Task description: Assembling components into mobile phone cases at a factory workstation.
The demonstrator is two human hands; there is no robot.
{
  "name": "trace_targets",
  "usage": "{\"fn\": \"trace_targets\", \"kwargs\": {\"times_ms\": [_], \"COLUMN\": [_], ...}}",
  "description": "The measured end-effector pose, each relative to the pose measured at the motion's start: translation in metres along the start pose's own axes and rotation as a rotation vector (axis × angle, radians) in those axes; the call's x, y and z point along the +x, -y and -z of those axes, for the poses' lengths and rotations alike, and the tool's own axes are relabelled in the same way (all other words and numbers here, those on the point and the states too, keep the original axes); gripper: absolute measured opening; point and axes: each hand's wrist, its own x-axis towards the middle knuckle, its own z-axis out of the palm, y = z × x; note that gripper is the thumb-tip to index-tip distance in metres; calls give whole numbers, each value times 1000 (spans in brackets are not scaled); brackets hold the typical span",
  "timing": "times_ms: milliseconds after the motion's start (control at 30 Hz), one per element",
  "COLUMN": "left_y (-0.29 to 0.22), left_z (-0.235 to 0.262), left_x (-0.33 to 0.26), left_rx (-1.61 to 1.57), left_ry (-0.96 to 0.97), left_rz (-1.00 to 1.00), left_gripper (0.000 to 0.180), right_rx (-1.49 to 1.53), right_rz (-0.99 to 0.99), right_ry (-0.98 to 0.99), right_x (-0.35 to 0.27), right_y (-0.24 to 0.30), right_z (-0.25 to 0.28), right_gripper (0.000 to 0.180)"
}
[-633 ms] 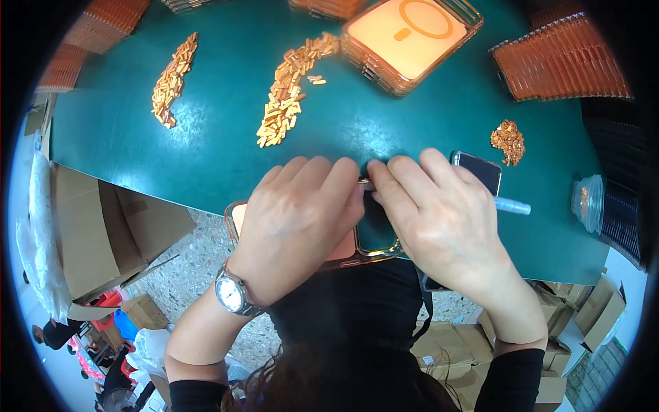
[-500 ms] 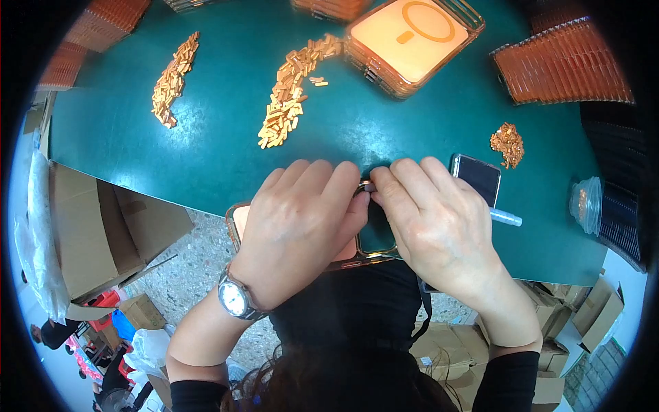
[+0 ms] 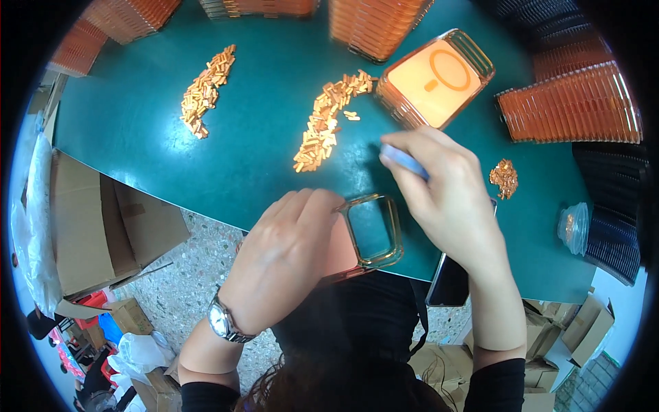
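Note:
My left hand (image 3: 288,237) is closed on a phone case (image 3: 342,248), which has a peach back and a gold-edged clear camera frame. The case sits at the table's near edge, and the hand covers its left part. Raised to the right of it, my right hand (image 3: 449,196) grips a light-blue pen-like stick (image 3: 406,162) between thumb and fingers. Its tip points toward a long pile of small gold-coloured pieces (image 3: 319,141). Beyond that hand lies a stack of peach phone cases (image 3: 425,79), the top one bearing an orange ring.
A second gold pile (image 3: 206,96) lies left, and a heap of smaller bits (image 3: 504,178) right. Rows of orange cases (image 3: 570,103) line the far and right sides. A clear plastic tub (image 3: 574,228) and a dark phone (image 3: 449,280) are at the right. Cardboard boxes (image 3: 79,220) stand beside the table.
My right hand has left the case's camera frame and moved up and right, the blue stick now pointing left. My left hand keeps the case. The view has shifted, showing more of the far stacks.

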Motion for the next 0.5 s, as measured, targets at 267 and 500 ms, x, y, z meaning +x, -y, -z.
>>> {"fn": "trace_targets", "kwargs": {"times_ms": [267,500], "left_y": [8,16], "left_z": [4,2], "left_x": [-10,-6], "left_rx": [-144,-128], "left_ry": [-28,-18], "left_rz": [93,8], "left_gripper": [12,11], "right_rx": [-126,-248], "right_rz": [-124,-70], "right_ry": [-129,-29], "right_x": [42,50], "right_y": [1,7], "right_z": [-40,-36], "right_gripper": [14,12]}}
